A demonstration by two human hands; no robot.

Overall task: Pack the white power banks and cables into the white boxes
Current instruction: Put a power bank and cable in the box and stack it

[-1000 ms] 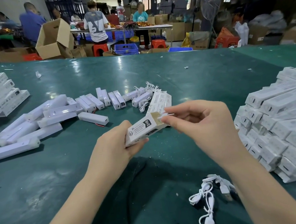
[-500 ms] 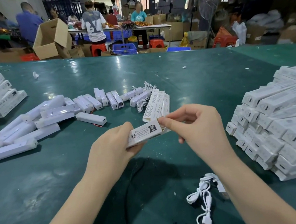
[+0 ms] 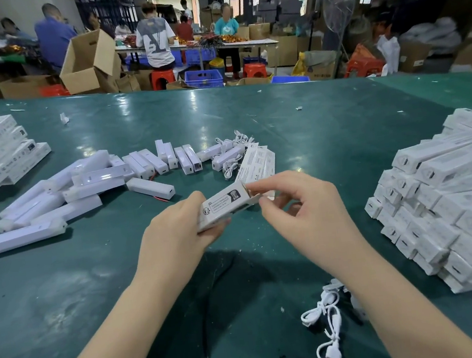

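**Inspector:** Head view. State the position of the work piece.

**Assistant:** One white box (image 3: 226, 206) is held above the green table (image 3: 327, 146), between both hands. Its long axis runs from lower left up to the right. The left hand (image 3: 177, 237) grips the lower left end, thumb across the printed face, the other fingers curled beneath. The right hand (image 3: 299, 210) meets the upper right end, thumb and forefinger pinching the end flap; the remaining fingers are loosely curled.

**Inspector:** Which hand governs the coming move?

**Assistant:** The right, in my judgement. The open end points straight at its fingertips, so tucking the flap is a push along the box's long axis, with the left hand bracing.

**Inspector:** Contents?

**Assistant:** Cannot tell; the inside is hidden.

**Inspector:** Remaining stock?

**Assistant:** Loose power banks (image 3: 81, 189) lie left of the hands, flat boxes (image 3: 259, 161) just beyond them, loose cables (image 3: 328, 323) near the right forearm. Packed boxes (image 3: 449, 200) are stacked at right.

**Inspector:** Differences from a second ago?

**Assistant:** The raised flap at the right end has come down, and the right fingers have closed in against the box end. The left grip is unchanged.
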